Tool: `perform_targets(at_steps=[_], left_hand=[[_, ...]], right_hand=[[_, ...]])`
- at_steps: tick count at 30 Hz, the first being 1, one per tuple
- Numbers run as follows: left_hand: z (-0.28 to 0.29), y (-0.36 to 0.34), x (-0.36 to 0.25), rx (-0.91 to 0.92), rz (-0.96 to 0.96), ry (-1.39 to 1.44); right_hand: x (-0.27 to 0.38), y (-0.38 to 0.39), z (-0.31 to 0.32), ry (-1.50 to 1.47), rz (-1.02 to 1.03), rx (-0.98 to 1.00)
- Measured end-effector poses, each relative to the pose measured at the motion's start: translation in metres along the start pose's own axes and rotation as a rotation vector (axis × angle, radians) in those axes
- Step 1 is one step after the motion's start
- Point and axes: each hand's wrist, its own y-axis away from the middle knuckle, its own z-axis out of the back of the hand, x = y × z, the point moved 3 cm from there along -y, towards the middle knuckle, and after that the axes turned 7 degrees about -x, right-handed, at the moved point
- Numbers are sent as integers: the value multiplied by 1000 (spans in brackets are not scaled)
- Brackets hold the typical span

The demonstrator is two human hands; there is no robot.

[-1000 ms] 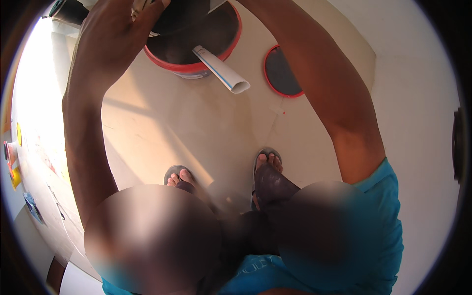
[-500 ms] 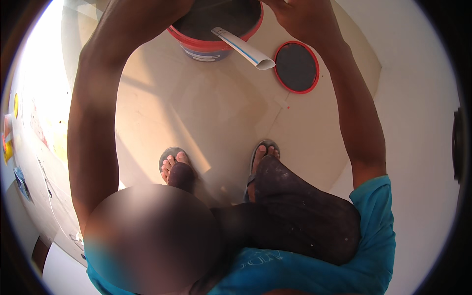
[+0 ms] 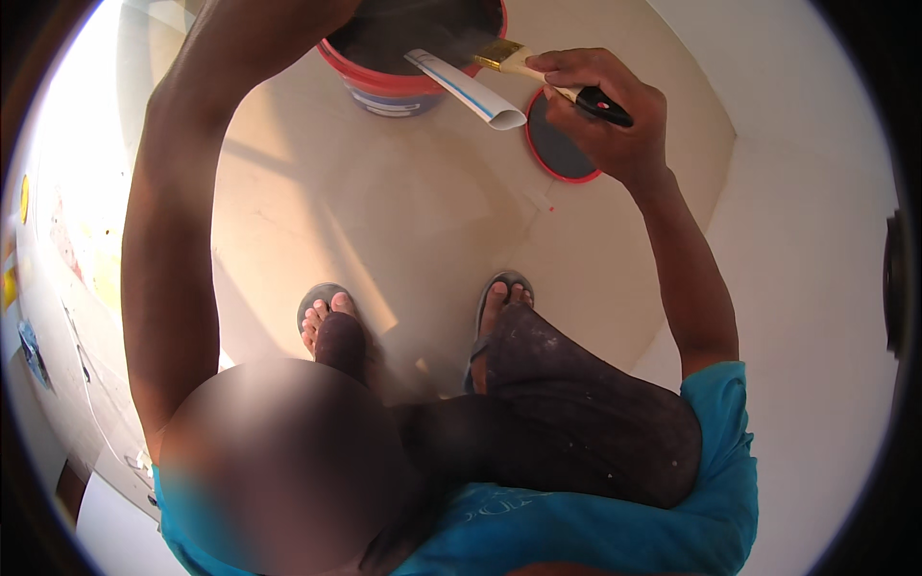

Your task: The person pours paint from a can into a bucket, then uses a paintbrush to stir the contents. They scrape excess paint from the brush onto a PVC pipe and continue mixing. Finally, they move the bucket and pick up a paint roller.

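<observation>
My right hand (image 3: pixel 610 106) is closed around a paintbrush (image 3: pixel 543 69) with a cream and black handle and a gold-coloured ferrule. The brush points left, its bristle end over the right rim of a bucket (image 3: pixel 384 91) with a red rim and a dark inside. Across the bucket's near rim lies a white curved strip or tube (image 3: pixel 471 94) with a blue stripe, its open end jutting toward me. Below my right hand, partly covered by it, is a red-rimmed dark round lid (image 3: pixel 562 144). My left forearm reaches past the bucket's left side; that hand is beyond the top edge.
Both feet in sandals stand on the beige floor (image 3: pixel 413 211), short of the bucket. A white wall (image 3: pixel 807 269) rises on the right. Cables and small items lie along the bright left side. A blurred dark round shape (image 3: pixel 288 461) covers the lower left.
My right hand has come down from the top edge, bringing the paintbrush into view beside the bucket. It now covers part of the lid. The whole scene has shifted slightly left.
</observation>
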Motion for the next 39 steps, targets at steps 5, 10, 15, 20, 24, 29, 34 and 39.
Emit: perform_targets(at_steps=[5, 10, 15, 20, 24, 29, 34, 39], left_hand=[[-1, -1, 8, 3, 12, -12], [-5, -3, 15, -19, -73, 105], [-1, 6, 1, -72, -48, 52], [1, -1, 14, 15, -15, 59], [3, 1, 12, -16, 13, 140], [7, 0, 8, -13, 119, 87], [8, 2, 11, -9, 171, 113], [10, -2, 22, 48, 171, 123]], right_hand=[[9, -2, 8, 58, 3, 19], [14, 4, 16, 1, 19, -58], [22, 5, 25, 19, 15, -26], [28, -3, 34, -98, -12, -174], [10, -11, 9, -397, -314, -488], [-16, -4, -20, -258, -418, -396], [-5, -7, -10, -36, -362, -282], [8, -14, -1, 31, -281, -238]])
